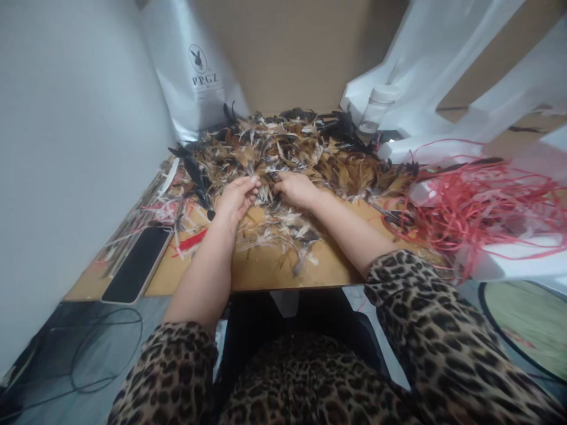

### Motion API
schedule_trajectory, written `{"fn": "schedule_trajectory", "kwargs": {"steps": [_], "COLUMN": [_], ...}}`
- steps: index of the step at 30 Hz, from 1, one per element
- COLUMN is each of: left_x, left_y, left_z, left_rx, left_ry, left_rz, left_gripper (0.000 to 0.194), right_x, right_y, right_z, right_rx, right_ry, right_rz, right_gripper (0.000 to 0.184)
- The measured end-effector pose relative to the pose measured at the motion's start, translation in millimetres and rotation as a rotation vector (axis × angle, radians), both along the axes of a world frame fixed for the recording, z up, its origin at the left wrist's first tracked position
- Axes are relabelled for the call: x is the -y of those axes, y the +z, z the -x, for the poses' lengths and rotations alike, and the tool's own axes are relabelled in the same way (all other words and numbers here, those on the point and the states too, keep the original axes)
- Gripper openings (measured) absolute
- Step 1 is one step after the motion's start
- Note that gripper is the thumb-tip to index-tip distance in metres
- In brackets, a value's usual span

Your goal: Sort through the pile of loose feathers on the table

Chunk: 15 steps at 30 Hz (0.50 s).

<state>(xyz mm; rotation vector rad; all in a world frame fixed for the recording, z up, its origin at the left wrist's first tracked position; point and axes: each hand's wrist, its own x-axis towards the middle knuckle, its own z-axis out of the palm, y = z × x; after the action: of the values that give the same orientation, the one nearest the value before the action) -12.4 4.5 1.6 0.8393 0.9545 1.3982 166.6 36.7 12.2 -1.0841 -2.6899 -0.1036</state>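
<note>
A wide heap of brown, black and whitish feathers [341, 168] covers the back of the table. My left hand [238, 196] is at its front edge, thumb and fingertips pinched on a small feather [251, 170] that points up. Just to the right, my right hand [296, 189] reaches into the heap with its fingers curled in. Whatever those fingertips grip is hidden among the feathers. Loose whitish feathers and fluff [287, 227] lie on the table between my wrists.
A phone [138, 264] lies at the table's left front, near a red strip [192, 240] and pink-white ribbons. Tangled red ribbon [482, 206] spreads at right beside scissors [396, 217]. Behind stand a white printed bag [195, 71] and a clear lidded jar [376, 109].
</note>
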Motion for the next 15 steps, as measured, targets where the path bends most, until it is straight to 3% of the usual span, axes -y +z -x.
{"fn": "schedule_trajectory", "kwargs": {"steps": [9,12,15], "left_x": [2,4,4], "left_y": [3.5,4.3,4.6], "left_z": [-2,-3,-3], "left_rx": [-0.097,-0.142,-0.14], "left_ry": [-0.025,-0.02,0.022], "left_rz": [-0.026,-0.069,-0.103], "left_gripper": [0.024,0.025,0.025], "right_x": [-13,-12,-12], "right_y": [0.4,0.1,-4.0], "right_z": [-25,-20,-14], "right_rx": [-0.438,-0.63,-0.818], "right_ry": [-0.039,-0.038,-0.014], "right_rz": [0.033,0.183,0.447], "right_gripper": [0.019,0.013,0.013]}}
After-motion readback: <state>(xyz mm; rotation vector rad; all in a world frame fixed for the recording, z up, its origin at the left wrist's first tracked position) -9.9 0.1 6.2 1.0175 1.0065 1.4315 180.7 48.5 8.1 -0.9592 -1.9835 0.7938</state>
